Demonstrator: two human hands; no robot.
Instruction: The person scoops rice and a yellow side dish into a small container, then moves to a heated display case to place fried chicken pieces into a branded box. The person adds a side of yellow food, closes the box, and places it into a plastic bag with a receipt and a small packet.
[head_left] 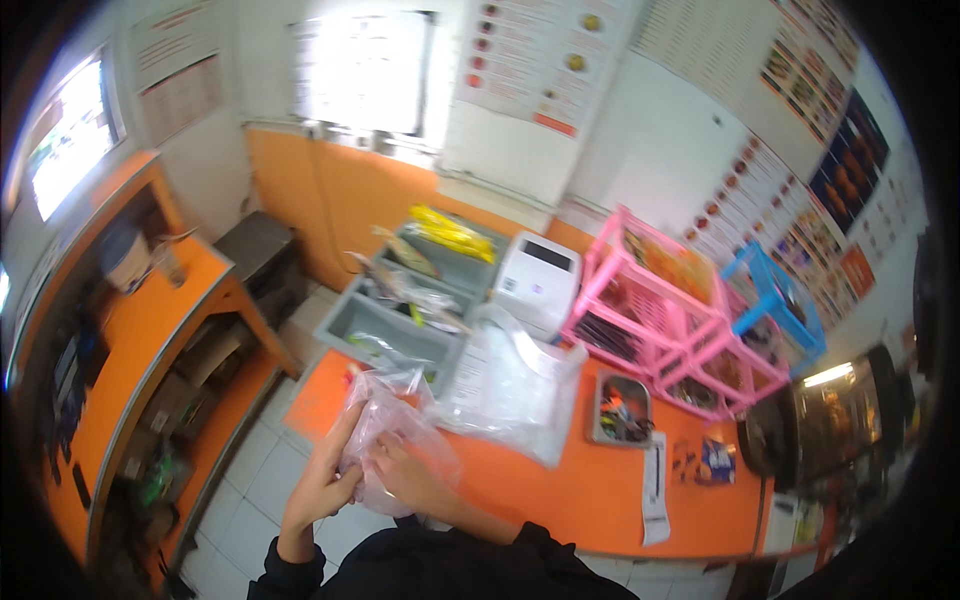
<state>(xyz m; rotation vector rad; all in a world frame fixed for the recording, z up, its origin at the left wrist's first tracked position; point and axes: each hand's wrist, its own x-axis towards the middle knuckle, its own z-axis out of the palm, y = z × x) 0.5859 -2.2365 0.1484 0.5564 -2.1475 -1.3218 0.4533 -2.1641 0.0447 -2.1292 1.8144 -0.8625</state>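
A thin, pinkish see-through plastic bag [440,450] hangs at the left front edge of the orange counter. My left hand [322,485] grips the bag's left side, with its fingers partly behind the film. From the other side, my right hand [412,478] has its bent fingers on the bag, close to the left thumb. Folds of film partly cover the fingertips, and whatever may be inside the bag cannot be made out. Just beyond the hands, a stack of clear plastic bags [500,400] lies on the counter [560,510].
Grey divided bins [385,335] hold packets behind the hands. A white printer [537,285] stands beside pink baskets [650,340] and a blue basket [785,310]. A metal tray [620,410] of small packets and a paper slip [654,490] lie rightward. Orange shelving [160,310] is at left.
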